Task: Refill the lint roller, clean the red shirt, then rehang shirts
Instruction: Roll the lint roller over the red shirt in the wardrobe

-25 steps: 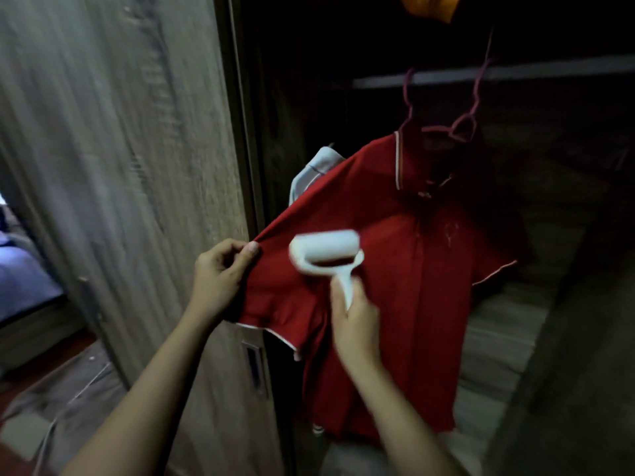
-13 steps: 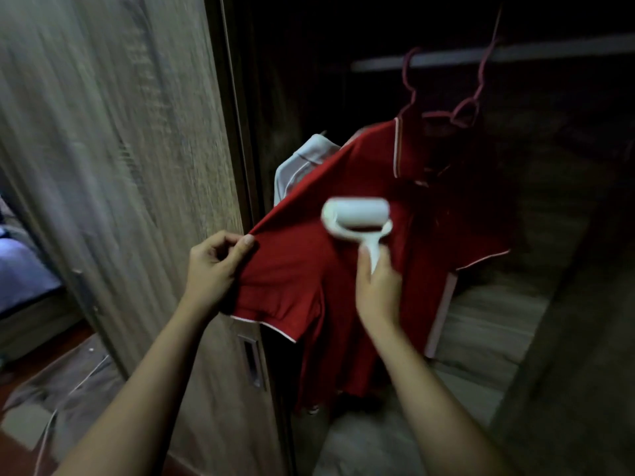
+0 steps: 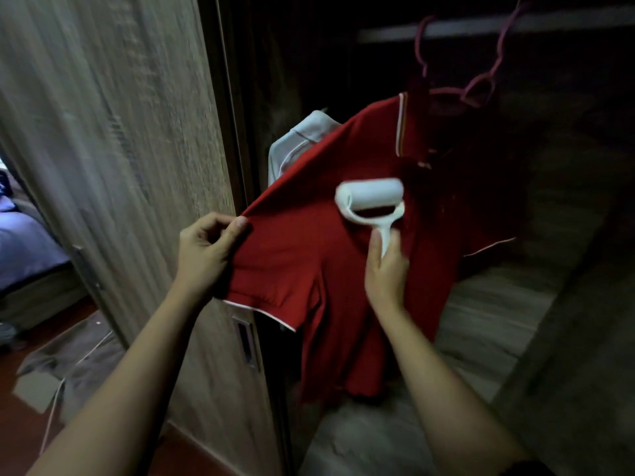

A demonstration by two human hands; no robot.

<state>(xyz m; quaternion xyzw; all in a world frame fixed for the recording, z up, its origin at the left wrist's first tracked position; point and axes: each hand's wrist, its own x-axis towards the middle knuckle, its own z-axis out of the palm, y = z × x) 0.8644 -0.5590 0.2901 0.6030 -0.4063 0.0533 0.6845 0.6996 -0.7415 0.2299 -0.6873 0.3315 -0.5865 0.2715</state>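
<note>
One red shirt (image 3: 309, 255) hangs inside a dark wardrobe, on a pink hanger (image 3: 477, 87) hooked over the rail (image 3: 549, 22) above it; my left hand (image 3: 206, 249) pinches the shirt's near shoulder seam between thumb and fingers and draws the sleeve out taut toward the wardrobe's edge; my right hand (image 3: 386, 273) is closed round the handle of one white lint roller (image 3: 371, 201), whose drum lies flat against the shirt's chest, just below the striped collar; one pale grey garment (image 3: 295, 146) shows behind the red shirt's raised shoulder, touching it; two pink hooks show on the rail, though how many hangers I cannot tell; left of the shirt stands one wooden door panel (image 3: 120, 149), its edge just beside my left hand; right of the shirt and below its hem the wardrobe is open and dark, with a pale wood floor (image 3: 481, 321) beneath.
</note>
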